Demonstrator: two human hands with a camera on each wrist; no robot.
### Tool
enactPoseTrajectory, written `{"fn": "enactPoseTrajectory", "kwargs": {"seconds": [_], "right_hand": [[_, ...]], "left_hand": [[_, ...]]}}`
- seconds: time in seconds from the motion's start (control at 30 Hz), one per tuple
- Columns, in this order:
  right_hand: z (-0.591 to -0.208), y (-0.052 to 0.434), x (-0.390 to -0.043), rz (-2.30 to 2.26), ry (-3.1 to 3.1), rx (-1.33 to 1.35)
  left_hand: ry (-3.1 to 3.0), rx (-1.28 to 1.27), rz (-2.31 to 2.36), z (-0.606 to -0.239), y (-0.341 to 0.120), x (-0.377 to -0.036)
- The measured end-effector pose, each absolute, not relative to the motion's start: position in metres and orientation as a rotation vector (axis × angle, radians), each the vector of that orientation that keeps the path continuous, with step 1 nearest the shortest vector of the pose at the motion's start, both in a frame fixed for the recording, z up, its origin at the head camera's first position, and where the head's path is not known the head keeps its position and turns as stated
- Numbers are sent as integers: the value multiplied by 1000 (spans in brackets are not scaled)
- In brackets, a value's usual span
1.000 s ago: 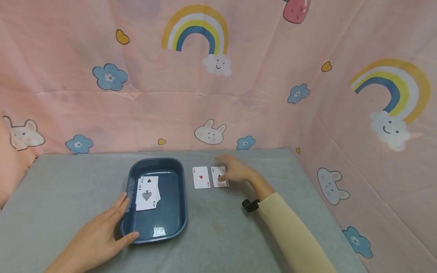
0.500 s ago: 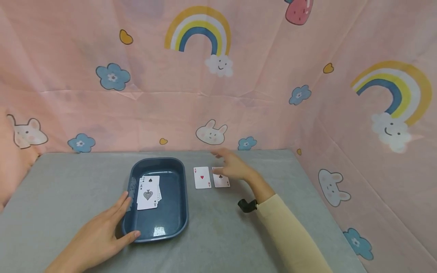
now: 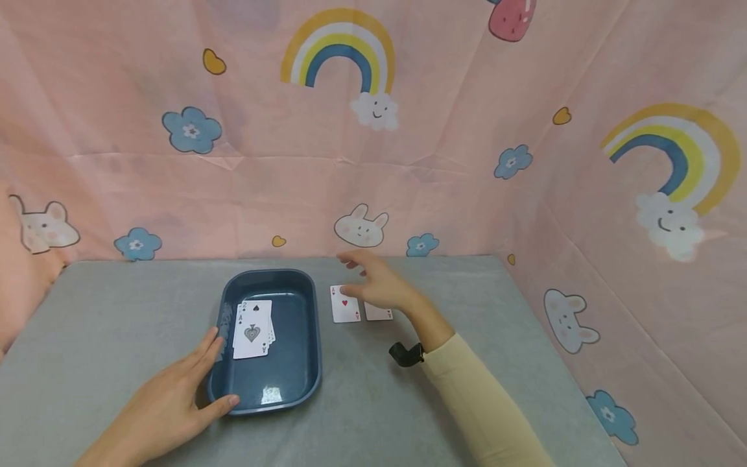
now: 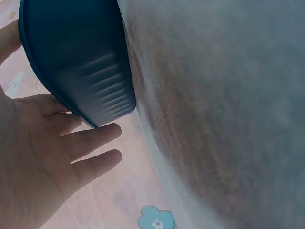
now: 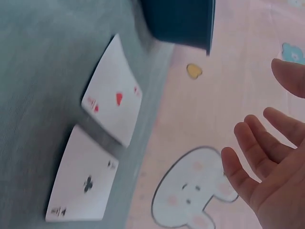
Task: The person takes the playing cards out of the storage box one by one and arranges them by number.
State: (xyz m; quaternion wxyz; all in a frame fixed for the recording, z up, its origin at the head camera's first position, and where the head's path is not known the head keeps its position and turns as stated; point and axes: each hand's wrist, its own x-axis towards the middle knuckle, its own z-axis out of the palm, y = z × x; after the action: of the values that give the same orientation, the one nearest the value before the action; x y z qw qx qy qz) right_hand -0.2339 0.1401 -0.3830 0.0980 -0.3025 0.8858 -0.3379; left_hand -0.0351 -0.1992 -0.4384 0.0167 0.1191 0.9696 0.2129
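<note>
My left hand [image 3: 169, 399] rests at the left side of a dark blue tray [image 3: 294, 366], its fingers and thumb against the rim. In the left wrist view its fingers extend along the tray's ribbed outer wall [image 4: 76, 62]. Inside the tray lies a small pile of playing cards, the ace of spades [image 3: 248, 347] on top. Right of the tray, an ace of hearts [image 3: 347, 310] and an ace of clubs [image 5: 86, 179] lie face up side by side. My right hand [image 3: 382, 285] hovers over them with fingers spread and nothing held, partly covering both in the head view.
A grey cloth covers the table [image 3: 362, 402]. Behind it and along the right hangs a pink curtain [image 3: 280, 194] printed with rainbows, flowers and rabbits. A black wrist device [image 3: 405, 354] sits by the right sleeve [image 3: 478, 395].
My right hand has shifted left, from over the ace of clubs to over the ace of hearts as well. The left hand, tray and cards stay in place.
</note>
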Motion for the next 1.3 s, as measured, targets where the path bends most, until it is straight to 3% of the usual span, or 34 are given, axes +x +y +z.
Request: {"fn": "enactPoseTrajectory", "kwargs": {"seconds": [1.3], "right_hand": [[-393, 32, -193, -852, 2551, -1088]], "left_hand": [[3008, 372, 648, -439, -198, -36]]}}
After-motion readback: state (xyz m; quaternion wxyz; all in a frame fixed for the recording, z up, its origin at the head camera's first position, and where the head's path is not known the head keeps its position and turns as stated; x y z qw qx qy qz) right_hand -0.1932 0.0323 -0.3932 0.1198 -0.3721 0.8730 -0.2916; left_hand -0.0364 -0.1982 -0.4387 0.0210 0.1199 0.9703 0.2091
